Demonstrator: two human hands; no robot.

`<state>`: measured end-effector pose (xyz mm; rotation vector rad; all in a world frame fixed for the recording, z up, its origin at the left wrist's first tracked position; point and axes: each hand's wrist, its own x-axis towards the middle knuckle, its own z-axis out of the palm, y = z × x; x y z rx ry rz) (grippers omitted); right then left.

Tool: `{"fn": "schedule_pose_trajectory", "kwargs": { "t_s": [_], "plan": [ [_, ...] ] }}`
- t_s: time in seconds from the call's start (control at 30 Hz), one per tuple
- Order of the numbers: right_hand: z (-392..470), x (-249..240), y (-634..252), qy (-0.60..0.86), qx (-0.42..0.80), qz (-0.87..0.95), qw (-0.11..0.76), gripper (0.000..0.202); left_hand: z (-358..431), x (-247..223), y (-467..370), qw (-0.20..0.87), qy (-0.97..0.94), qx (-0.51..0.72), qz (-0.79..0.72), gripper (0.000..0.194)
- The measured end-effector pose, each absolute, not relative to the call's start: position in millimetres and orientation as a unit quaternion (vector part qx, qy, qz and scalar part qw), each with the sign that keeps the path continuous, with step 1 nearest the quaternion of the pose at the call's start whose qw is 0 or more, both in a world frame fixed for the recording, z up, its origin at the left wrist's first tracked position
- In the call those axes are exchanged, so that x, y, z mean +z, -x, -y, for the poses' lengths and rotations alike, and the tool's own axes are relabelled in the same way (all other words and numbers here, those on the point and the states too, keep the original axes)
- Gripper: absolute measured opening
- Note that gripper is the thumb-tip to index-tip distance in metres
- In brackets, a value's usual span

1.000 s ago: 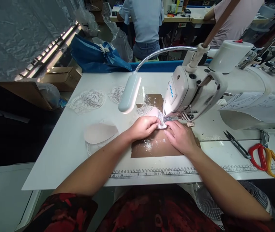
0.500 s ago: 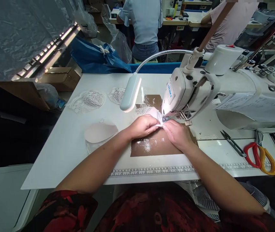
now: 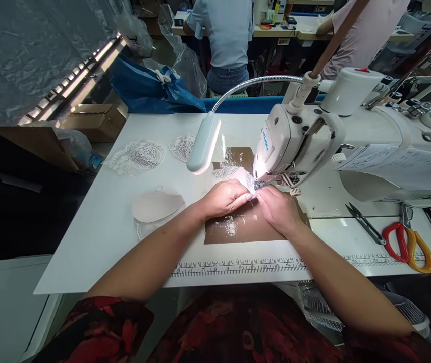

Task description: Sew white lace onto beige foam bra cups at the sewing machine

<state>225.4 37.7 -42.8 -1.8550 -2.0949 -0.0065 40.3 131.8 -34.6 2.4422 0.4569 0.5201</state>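
Observation:
Just in front of the needle area of a white sewing machine (image 3: pixel 276 141), my left hand (image 3: pixel 227 197) and my right hand (image 3: pixel 279 207) pinch the near edge of a white lace piece (image 3: pixel 243 176). Their fingertips almost meet. The lace runs from my fingers toward the upper left, partly hidden behind my left hand. Both hands rest over a brown taped sheet (image 3: pixel 234 229) on the white table (image 3: pixel 94 242). A lamp (image 3: pixel 204 145) on a bendable neck lights the spot.
Lace pieces (image 3: pixel 138 157) lie at the back left, with a beige oval pad (image 3: pixel 158 206) nearer. Snips (image 3: pixel 365 224) and scissors with red and yellow handles (image 3: pixel 420 249) lie at the right. A ruler strip (image 3: pixel 238 267) lines the front edge. Two people are beyond the table.
My left fingertips have shifted slightly, and the small white edge that stood out between my hands is now more covered. The view has moved a little.

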Motion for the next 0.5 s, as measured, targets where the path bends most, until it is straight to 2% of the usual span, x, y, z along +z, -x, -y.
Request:
{"fn": "schedule_pose_trajectory", "kwargs": {
  "t_s": [0.13,0.33,0.5],
  "plan": [
    [-38.9,-48.1,-228.1,0.643,-0.021,0.741,0.192,0.024,-131.8,-33.9,-39.6,0.285,-0.922,0.192,-0.176,0.043],
    [-31.7,-54.3,-237.8,0.601,-0.039,0.776,0.187,0.024,-131.2,-36.0,-38.0,0.132,-0.975,0.145,-0.1,0.037],
    [-19.7,-51.0,-241.6,0.572,-0.036,0.804,0.159,0.03,-127.9,-33.6,-36.5,0.072,-0.983,0.133,-0.099,0.039]
  ]
}}
